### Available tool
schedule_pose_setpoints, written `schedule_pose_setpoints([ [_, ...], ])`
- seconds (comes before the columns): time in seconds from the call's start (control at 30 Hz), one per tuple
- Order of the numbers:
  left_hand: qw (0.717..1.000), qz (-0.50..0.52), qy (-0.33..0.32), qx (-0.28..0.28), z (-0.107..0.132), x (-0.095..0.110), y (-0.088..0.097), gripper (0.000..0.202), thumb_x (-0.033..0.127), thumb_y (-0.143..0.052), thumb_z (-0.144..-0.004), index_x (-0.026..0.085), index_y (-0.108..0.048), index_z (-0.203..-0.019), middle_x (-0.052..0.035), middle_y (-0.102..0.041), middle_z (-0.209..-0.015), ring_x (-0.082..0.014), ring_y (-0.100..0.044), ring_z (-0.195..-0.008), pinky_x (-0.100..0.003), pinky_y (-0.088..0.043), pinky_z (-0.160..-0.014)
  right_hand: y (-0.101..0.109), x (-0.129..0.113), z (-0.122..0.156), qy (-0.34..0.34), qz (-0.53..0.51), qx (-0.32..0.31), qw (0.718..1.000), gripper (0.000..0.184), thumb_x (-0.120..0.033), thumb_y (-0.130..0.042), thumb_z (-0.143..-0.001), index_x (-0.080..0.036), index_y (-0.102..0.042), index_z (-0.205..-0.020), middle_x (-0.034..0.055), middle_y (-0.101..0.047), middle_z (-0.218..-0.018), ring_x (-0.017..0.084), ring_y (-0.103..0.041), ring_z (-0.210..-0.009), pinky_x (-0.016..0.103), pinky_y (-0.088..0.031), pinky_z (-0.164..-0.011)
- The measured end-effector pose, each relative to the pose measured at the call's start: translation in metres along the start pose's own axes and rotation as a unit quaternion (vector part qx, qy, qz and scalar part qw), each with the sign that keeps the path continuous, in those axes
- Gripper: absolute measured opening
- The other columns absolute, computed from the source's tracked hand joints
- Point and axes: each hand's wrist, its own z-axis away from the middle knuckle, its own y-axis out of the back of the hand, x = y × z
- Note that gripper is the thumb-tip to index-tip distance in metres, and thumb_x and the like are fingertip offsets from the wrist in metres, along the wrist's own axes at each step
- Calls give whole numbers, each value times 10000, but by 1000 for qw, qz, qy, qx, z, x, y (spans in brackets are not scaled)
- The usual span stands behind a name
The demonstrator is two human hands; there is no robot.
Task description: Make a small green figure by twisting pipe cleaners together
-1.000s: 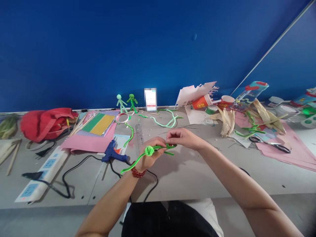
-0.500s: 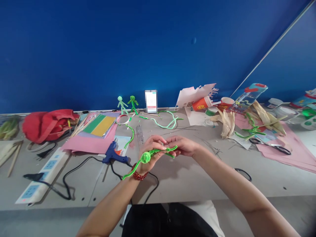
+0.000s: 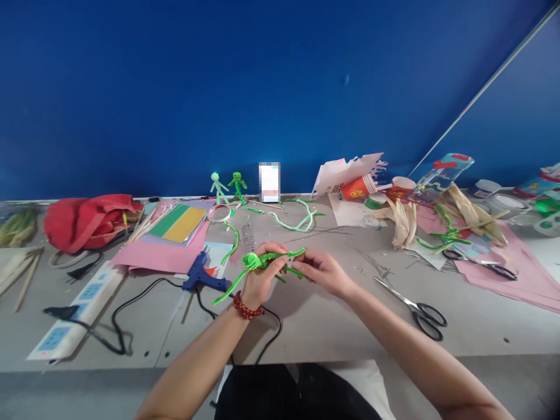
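Observation:
Low over the table, my left hand [image 3: 261,279] is closed round a bright green pipe-cleaner figure [image 3: 251,262]. Its coiled round head points left, and one loose strand trails down past my wrist. My right hand [image 3: 321,271] pinches the limb ends at the figure's right side, thumb and finger together; part of those ends is hidden by the fingers. Two finished-looking pipe-cleaner figures, one pale green [image 3: 218,185] and one darker green [image 3: 238,185], stand at the back against the blue wall. Scissors [image 3: 415,309] with black handles lie right of my right forearm.
A blue glue gun [image 3: 202,274] with a black cord lies left of my hands, near a power strip [image 3: 76,309]. Behind are a ruler [image 3: 248,238], pale green pipe cleaners [image 3: 301,221] and a phone [image 3: 269,184]. Corn husks [image 3: 400,224], paper cups [image 3: 359,188] and pink paper [image 3: 516,256] fill the right.
The figure has shifted slightly up and left, its body lying more level. My right hand has turned and drawn lower along the limbs. The scissors, mostly covered by my forearm before, now show.

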Motion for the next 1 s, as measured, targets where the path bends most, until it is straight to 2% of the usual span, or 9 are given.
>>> schedule_pose_setpoints([
  [0.07,999,43,21,24,-1,1,-2,116,216,-725,-771,186,-617,-801,12,-633,-882,-68,-587,-625,-186,-473,-548,1,3,3,114,170,55,977,135,-291,-563,-884,-187,-616,-816,16,-608,-709,123,-507,-601,247,-384,-553],
  [0.13,995,81,46,40,-3,3,-4,143,208,-750,-742,183,-617,-788,27,-635,-802,-61,-570,-587,-180,-458,-530,2,6,6,243,307,118,913,71,-201,-557,-874,-196,-628,-884,46,-659,-785,155,-566,-681,271,-426,-612],
  [0.2,990,109,72,48,-5,3,-4,168,205,-772,-718,179,-620,-784,33,-636,-748,-64,-570,-586,-176,-453,-529,3,7,6,343,390,165,839,151,-157,-569,-863,-207,-620,-997,78,-693,-916,192,-612,-805,306,-463,-694],
  [0.27,985,135,96,49,-6,2,-4,197,204,-794,-693,175,-618,-779,33,-639,-713,-71,-579,-599,-177,-457,-540,4,6,3,392,443,178,787,256,-140,-595,-851,-218,-600,-1095,96,-693,-1052,221,-619,-930,343,-471,-777],
  [0.33,979,158,124,46,-7,0,-2,230,208,-815,-666,171,-615,-774,33,-637,-680,-77,-587,-602,-176,-453,-538,4,1,0,402,475,176,763,307,-133,-609,-848,-224,-589,-1141,89,-694,-1097,225,-616,-965,353,-460,-813],
  [0.57,962,201,179,49,-8,-2,0,266,197,-829,-637,172,-612,-787,45,-619,-619,-69,-573,-545,-167,-437,-505,9,-17,-10,389,488,171,762,199,-192,-664,-860,-234,-639,-1053,32,-745,-971,197,-612,-883,336,-415,-801],
  [0.73,972,164,162,45,-7,-2,0,251,231,-828,-639,166,-634,-784,35,-625,-656,-84,-578,-583,-192,-454,-531,13,-15,-14,390,443,143,795,162,-209,-656,-871,-228,-645,-1031,33,-743,-945,197,-608,-875,349,-420,-811],
  [0.87,992,44,110,33,-6,-3,3,216,313,-787,-698,178,-675,-824,14,-642,-705,-115,-586,-635,-219,-459,-543,16,-10,-15,378,405,133,822,156,-223,-666,-864,-226,-640,-1017,45,-737,-966,210,-603,-900,364,-425,-813],
  [1.0,997,-80,8,-3,-5,-3,5,156,339,-717,-782,194,-692,-833,-14,-661,-833,-106,-566,-620,-241,-469,-559,16,-12,-13,358,362,133,851,122,-214,-663,-857,-227,-640,-976,42,-733,-916,209,-614,-866,372,-433,-805],
])
